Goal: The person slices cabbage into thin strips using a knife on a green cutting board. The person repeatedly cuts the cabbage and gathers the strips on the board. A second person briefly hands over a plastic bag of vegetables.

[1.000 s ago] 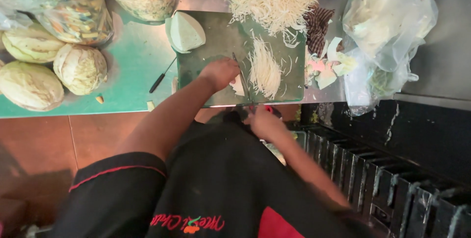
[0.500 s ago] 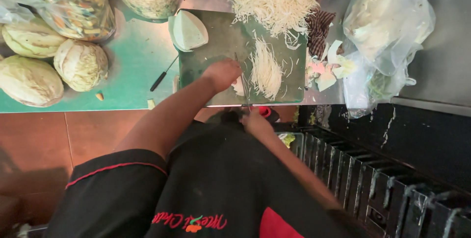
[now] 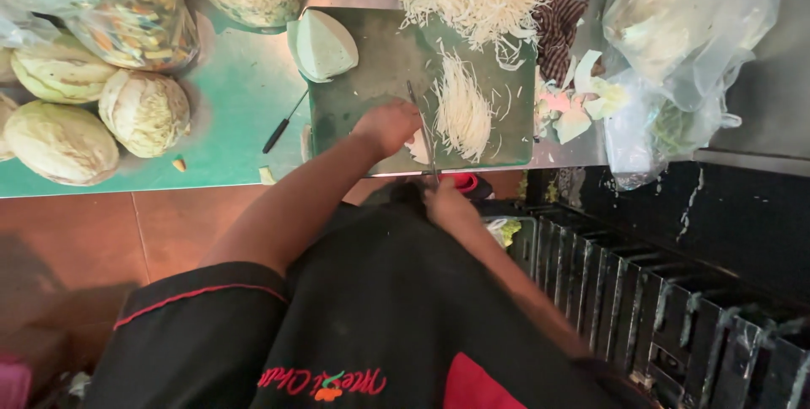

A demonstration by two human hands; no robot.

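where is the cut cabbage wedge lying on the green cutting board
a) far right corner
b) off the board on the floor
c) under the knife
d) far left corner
d, the pale cabbage wedge lies at the far left corner of the cutting board, away from the knife and both hands.
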